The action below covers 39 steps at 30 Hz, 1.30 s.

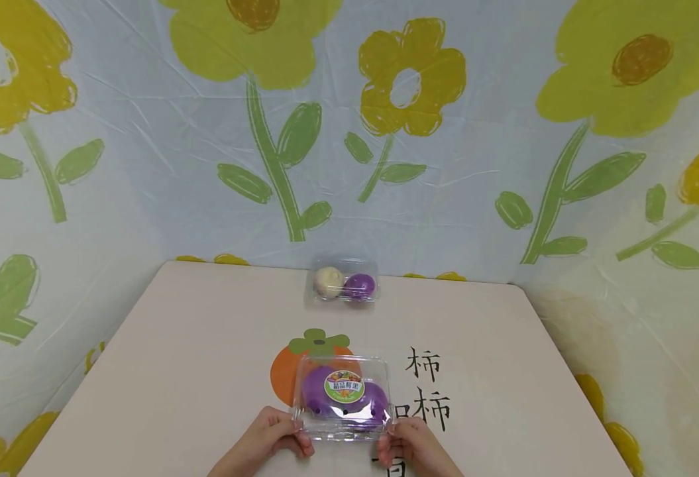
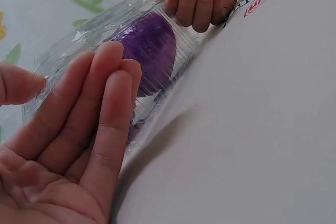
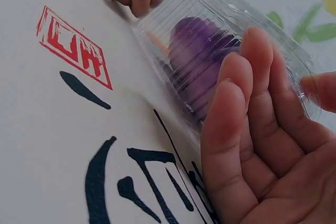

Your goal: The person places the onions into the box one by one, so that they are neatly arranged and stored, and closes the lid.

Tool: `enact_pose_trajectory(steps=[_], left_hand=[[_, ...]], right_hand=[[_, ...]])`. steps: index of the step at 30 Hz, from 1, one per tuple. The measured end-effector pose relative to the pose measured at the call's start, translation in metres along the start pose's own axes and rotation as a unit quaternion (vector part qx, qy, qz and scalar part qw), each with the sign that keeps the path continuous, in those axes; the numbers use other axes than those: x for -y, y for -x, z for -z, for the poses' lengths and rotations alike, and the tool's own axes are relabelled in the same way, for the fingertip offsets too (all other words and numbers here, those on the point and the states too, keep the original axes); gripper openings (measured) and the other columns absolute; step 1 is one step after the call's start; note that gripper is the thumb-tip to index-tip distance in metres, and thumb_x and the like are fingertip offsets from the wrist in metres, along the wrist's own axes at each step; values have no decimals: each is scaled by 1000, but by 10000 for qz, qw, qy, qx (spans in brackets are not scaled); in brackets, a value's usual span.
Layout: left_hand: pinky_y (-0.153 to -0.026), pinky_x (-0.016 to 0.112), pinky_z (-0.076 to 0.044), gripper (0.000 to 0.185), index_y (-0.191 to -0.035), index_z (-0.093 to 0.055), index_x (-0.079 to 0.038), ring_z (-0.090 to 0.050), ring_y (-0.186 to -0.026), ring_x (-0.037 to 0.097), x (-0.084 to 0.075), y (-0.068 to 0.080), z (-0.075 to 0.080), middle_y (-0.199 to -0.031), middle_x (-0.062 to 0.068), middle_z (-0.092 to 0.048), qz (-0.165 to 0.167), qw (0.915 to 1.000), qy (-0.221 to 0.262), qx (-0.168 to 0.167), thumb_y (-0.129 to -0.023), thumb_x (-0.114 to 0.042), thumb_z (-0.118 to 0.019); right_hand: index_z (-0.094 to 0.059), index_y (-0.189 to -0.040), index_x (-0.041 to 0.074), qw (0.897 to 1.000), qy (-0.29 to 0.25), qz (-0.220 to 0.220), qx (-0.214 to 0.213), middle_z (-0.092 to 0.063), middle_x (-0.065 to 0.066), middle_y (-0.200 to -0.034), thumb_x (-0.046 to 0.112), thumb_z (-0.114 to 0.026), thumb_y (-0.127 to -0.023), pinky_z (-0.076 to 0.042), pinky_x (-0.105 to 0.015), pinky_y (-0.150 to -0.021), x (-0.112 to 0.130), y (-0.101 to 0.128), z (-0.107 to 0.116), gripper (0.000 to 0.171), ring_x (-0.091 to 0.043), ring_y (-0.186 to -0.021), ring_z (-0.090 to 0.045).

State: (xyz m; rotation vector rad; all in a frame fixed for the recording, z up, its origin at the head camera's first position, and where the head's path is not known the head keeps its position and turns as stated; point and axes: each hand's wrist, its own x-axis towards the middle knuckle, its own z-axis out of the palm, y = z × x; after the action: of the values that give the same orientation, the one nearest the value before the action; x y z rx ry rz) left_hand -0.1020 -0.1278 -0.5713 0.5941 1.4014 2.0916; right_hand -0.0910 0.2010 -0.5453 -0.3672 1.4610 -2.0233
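Note:
A clear plastic clamshell box [image 1: 346, 432] with a round fruit label [image 1: 344, 387] is held by its two near corners. Inside lie two rounded purple pieces [image 1: 318, 384]. My left hand [image 1: 271, 434] pinches the left corner between thumb and fingers. At the right corner, my right hand [image 1: 413, 442] does the same. Both wrist views show the ribbed side of the box [image 2: 181, 51] tilted over the table, with the thumb on the outer flange and the fingers beneath. The box's shadow falls on the table in the left wrist view.
A second clear box [image 1: 344, 262] stands at the table's back edge, holding a cream round piece [image 1: 328, 283] and a purple one [image 1: 359, 287]. The pale table [image 1: 194, 344] bears a printed persimmon [image 1: 283, 377] and black characters [image 1: 423, 364]. Flowered cloth [image 1: 474, 199] hangs around it.

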Motion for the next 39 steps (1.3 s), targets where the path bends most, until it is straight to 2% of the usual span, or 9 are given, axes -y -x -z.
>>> enact_pose_trajectory(steps=[4,5,6,14,20,27,29,34,39], left_hand=[[-84,34,-58,36,-97,-51,33,-73,-87,17,2,-1,1,-90,6,-76,-46,10000,11,-44,-101,-1,-40],[-84,34,-58,35,-97,-51,33,-73,-87,18,2,-1,1,-90,7,-76,-79,10000,21,-39,-100,0,-39],[-85,35,-58,35,-97,-51,33,-73,-88,18,2,-1,1,-90,7,-76,-75,10000,40,-46,-100,0,-40],[-85,36,-57,32,-95,-51,33,-73,-92,22,3,0,2,-91,9,-76,-248,9996,159,37,-99,4,-39],[-85,37,-57,35,-96,-52,32,-73,-92,23,2,0,2,-91,9,-76,21,9998,159,-122,-100,-1,-41],[-87,37,-57,33,-94,-72,7,-73,-94,23,-3,-2,2,-94,11,-76,265,9987,347,-278,-103,-8,-44],[-87,37,-57,32,-94,-73,5,-73,-94,23,-4,-2,2,-94,11,-75,276,9984,344,-351,-103,-8,-45],[-86,38,-57,31,-93,-70,12,-73,-94,26,-7,-8,4,-93,14,-75,251,9973,135,-675,-101,-5,-46],[-86,38,-57,32,-93,-68,15,-72,-94,25,-5,-16,12,-92,14,-75,71,9969,51,-785,-102,-5,-45]], right_hand=[[-67,-90,-3,10000,22,21,-13,-72,-1,-85,7,-40,-101,-57,-24,-69,0,0,-1,31,-11,-71,-66],[-67,-89,-2,10000,12,26,-8,-72,-1,-85,7,-40,-101,-57,-24,-69,0,0,-1,31,-11,-71,-66],[-69,-91,5,10000,-8,22,-3,-72,-1,-85,8,-40,-101,-57,-24,-69,-1,0,-1,30,-11,-71,-66],[-70,-91,8,9999,-109,86,103,-73,0,-85,9,-41,-101,-58,-25,-72,-4,0,2,31,-10,-73,-68],[-71,-92,5,9998,-102,112,123,-73,-2,-84,8,-40,-101,-58,-26,-73,-2,0,1,32,-11,-73,-68],[-68,-93,-3,9989,305,-264,-231,-72,-4,-82,12,-43,-101,-58,-28,-74,5,-1,0,30,-13,-72,-67],[-68,-93,-3,9974,430,-407,-407,-71,-5,-81,15,-44,-100,-58,-28,-75,8,-2,1,30,-14,-72,-66],[-68,-92,-4,9956,566,-459,-596,-69,-7,-81,16,-46,-99,-57,-28,-76,12,-10,3,30,-16,-73,-63],[-66,-92,-11,9971,658,-131,-362,-70,-6,-80,11,-42,-100,-57,-27,-71,16,-24,10,34,-14,-72,-64]])
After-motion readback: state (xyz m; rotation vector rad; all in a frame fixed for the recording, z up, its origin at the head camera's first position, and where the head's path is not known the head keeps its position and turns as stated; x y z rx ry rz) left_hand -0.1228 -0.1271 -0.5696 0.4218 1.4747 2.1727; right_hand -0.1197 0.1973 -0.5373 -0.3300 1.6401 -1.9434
